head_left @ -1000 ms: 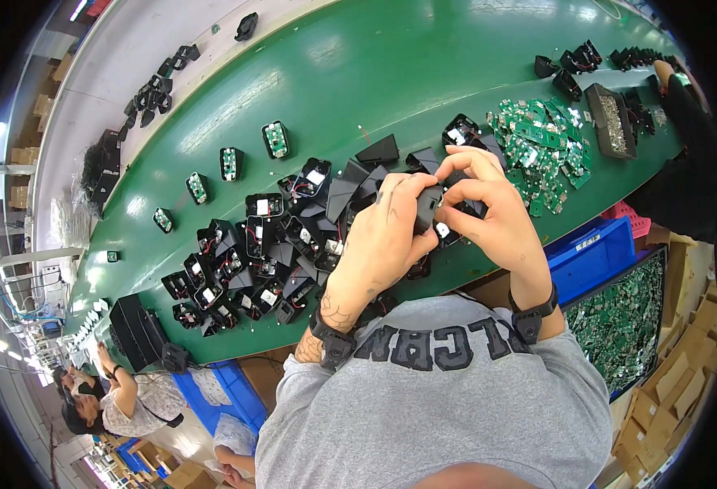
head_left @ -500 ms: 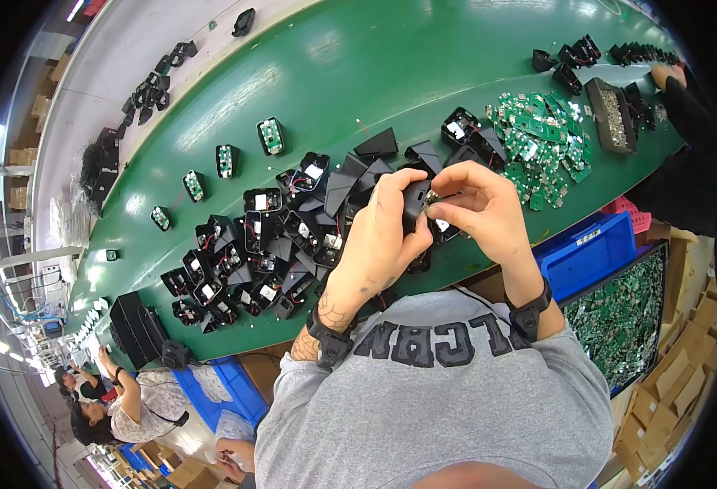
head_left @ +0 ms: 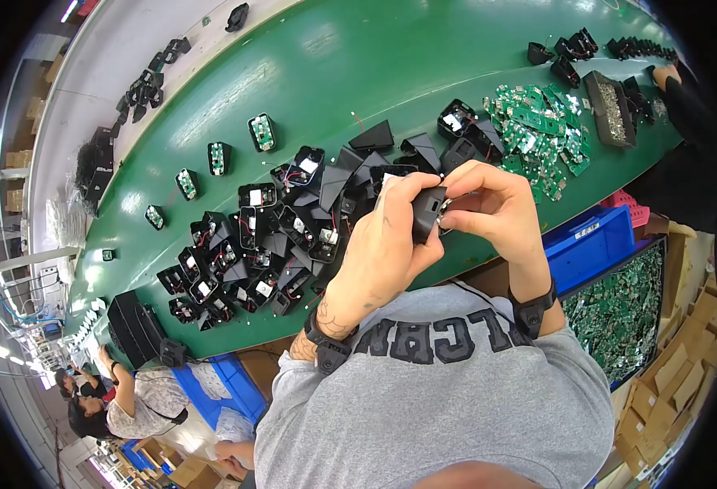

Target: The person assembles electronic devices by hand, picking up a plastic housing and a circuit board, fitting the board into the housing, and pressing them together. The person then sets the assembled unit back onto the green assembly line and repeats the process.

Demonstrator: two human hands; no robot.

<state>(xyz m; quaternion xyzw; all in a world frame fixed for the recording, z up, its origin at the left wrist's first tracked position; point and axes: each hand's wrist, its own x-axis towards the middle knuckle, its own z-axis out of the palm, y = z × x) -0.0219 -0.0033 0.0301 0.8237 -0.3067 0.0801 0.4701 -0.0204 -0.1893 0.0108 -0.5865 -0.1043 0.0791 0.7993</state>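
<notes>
My left hand (head_left: 387,244) is closed around a black plastic housing (head_left: 428,215), tilted above the near edge of the bench. At the housing's right-hand side, the thumb and fingers of my right hand (head_left: 495,210) pinch a small part with metallic bits, mostly hidden by the fingertips. A heap of similar black housings (head_left: 281,240), several with red wires and white pieces inside, lies to the left of my hands. Beyond my right hand spreads a pile of green circuit boards (head_left: 538,134).
Several housings with green boards inside (head_left: 262,132) stand in a row at the far left. A box of small metal parts (head_left: 609,110) sits at the right, near another person's hand (head_left: 665,75). Blue bins (head_left: 591,244) stand below the bench edge. A person (head_left: 142,399) works at left.
The housing in my left hand has turned, showing more of its outer face. My right hand has shifted slightly right, its fingers still at the housing's side. The whole view has shifted a little.
</notes>
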